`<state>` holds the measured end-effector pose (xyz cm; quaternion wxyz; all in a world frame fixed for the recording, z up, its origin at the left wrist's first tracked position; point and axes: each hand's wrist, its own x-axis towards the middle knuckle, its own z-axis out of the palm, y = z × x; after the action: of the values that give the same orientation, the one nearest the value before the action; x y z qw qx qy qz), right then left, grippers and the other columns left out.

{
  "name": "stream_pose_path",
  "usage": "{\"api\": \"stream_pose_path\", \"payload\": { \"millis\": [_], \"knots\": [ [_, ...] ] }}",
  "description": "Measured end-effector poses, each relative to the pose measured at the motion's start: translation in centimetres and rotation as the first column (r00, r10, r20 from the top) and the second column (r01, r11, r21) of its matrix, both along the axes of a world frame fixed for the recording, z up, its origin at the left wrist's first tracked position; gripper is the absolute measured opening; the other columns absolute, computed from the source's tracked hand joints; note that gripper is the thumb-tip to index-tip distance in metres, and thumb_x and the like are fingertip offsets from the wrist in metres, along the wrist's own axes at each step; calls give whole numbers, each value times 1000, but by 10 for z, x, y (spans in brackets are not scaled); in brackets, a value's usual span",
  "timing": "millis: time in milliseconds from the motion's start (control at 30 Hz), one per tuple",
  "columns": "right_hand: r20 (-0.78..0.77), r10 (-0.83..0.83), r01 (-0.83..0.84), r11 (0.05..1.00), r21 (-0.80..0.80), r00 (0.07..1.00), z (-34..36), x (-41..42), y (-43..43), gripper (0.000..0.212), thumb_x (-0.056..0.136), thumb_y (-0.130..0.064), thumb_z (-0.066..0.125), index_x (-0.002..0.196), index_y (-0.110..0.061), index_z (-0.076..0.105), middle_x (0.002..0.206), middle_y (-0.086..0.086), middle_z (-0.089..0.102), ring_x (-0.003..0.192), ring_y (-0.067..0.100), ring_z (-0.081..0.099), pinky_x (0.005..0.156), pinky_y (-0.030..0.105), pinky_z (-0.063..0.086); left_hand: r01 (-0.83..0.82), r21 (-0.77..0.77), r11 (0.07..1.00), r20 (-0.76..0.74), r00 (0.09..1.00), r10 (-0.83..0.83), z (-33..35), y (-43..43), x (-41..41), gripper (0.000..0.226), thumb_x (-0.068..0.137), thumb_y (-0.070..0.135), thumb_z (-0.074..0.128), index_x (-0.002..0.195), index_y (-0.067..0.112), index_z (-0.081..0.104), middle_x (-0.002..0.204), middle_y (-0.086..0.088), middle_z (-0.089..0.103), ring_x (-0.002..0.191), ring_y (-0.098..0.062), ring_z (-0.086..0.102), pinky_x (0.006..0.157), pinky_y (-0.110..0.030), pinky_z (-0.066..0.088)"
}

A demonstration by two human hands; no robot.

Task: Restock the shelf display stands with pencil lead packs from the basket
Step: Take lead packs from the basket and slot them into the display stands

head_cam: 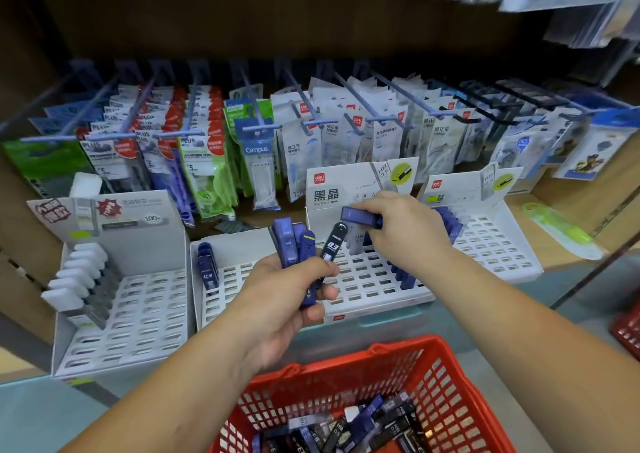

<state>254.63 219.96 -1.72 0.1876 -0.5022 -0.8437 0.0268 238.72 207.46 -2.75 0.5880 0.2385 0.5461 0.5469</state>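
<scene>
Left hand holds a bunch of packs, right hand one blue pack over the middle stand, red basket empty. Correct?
Not quite: in the head view the red basket holds many lead packs. The rest stands: the left hand grips a bunch of packs, the right hand holds one blue pack over the middle stand.

The red basket [446,380] is sitting nearest, holding a jumble of blue and black lead packs [349,430]. Beyond it, four white slotted display stands [377,300] are standing side by side, each only partly filled. The left hand [287,296] is gripping a fan of blue packs [289,243] plus a black pack [332,244] marked 0.3. The right hand [405,230] is pinching a single blue pack [358,217] level over the third stand from the left.
</scene>
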Motion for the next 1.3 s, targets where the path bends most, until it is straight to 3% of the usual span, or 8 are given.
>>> {"api": "stream_pose_path", "payload": {
  "millis": [67,133,233,333,500,733,1100,1300],
  "knots": [
    [-224,-14,7,1000,-31,974,6,-3,-3,6,93,-30,69,96,-28,74,88,-3,65,87,21,60,67,37,47,-5,10,1000,17,1000,5,2,-2,-2,14,88,2,73,101,6,68,88,-13,71,57,-14,60,40,-23,36],
    [-545,-44,-95,970,-224,838,15,-11,-13,27,94,-38,72,81,-14,74,66,3,66,61,15,54,57,35,47,-8,26,1000,36,999,7,5,-5,-6,11,91,2,71,99,9,68,87,-13,72,56,-14,59,40,-22,34],
    [-691,-165,-299,814,-498,704,26,-20,-37,22,92,-32,76,88,-11,76,46,-9,55,39,9,35,40,21,28,-3,50,999,20,1000,2,9,-11,-16,8,93,3,69,95,11,69,89,-13,73,57,-13,58,41,-22,33],
    [-720,-191,-381,743,-551,668,23,-29,-52,11,92,-20,76,96,-11,73,42,-10,51,43,15,27,43,22,20,42,50,998,-49,998,-39,9,-18,-28,6,95,8,70,96,14,70,94,-14,76,61,-14,62,47,-24,36],
    [-693,-97,-301,852,-428,714,20,-28,-49,5,94,-17,74,92,-14,70,53,-13,54,46,6,42,45,22,37,27,-37,999,-206,978,-34,-4,-27,-50,12,99,19,68,107,10,67,90,-14,77,61,-15,66,48,-25,42],
    [-497,99,-299,891,-342,862,-9,-31,-49,14,88,-23,81,86,-14,71,86,27,64,69,14,47,62,33,43,79,-72,994,-375,922,-100,-22,-31,-61,13,99,19,67,103,8,61,76,-12,73,49,-16,55,42,-24,32],
    [-449,127,-319,866,-385,885,-32,-33,-43,18,87,-27,81,89,-11,73,72,12,61,66,11,45,66,31,45,132,-84,988,-388,909,-154,-30,-28,-67,17,99,20,68,108,8,61,85,-15,77,54,-18,59,45,-26,35],
    [-495,110,-306,891,-336,862,-34,-36,-44,24,81,-27,86,89,-33,64,86,3,73,84,31,69,84,41,55,131,-72,989,-365,919,-148,-30,-28,-66,23,98,19,70,112,5,58,88,-18,77,57,-19,60,46,-27,36]
  ]
}}
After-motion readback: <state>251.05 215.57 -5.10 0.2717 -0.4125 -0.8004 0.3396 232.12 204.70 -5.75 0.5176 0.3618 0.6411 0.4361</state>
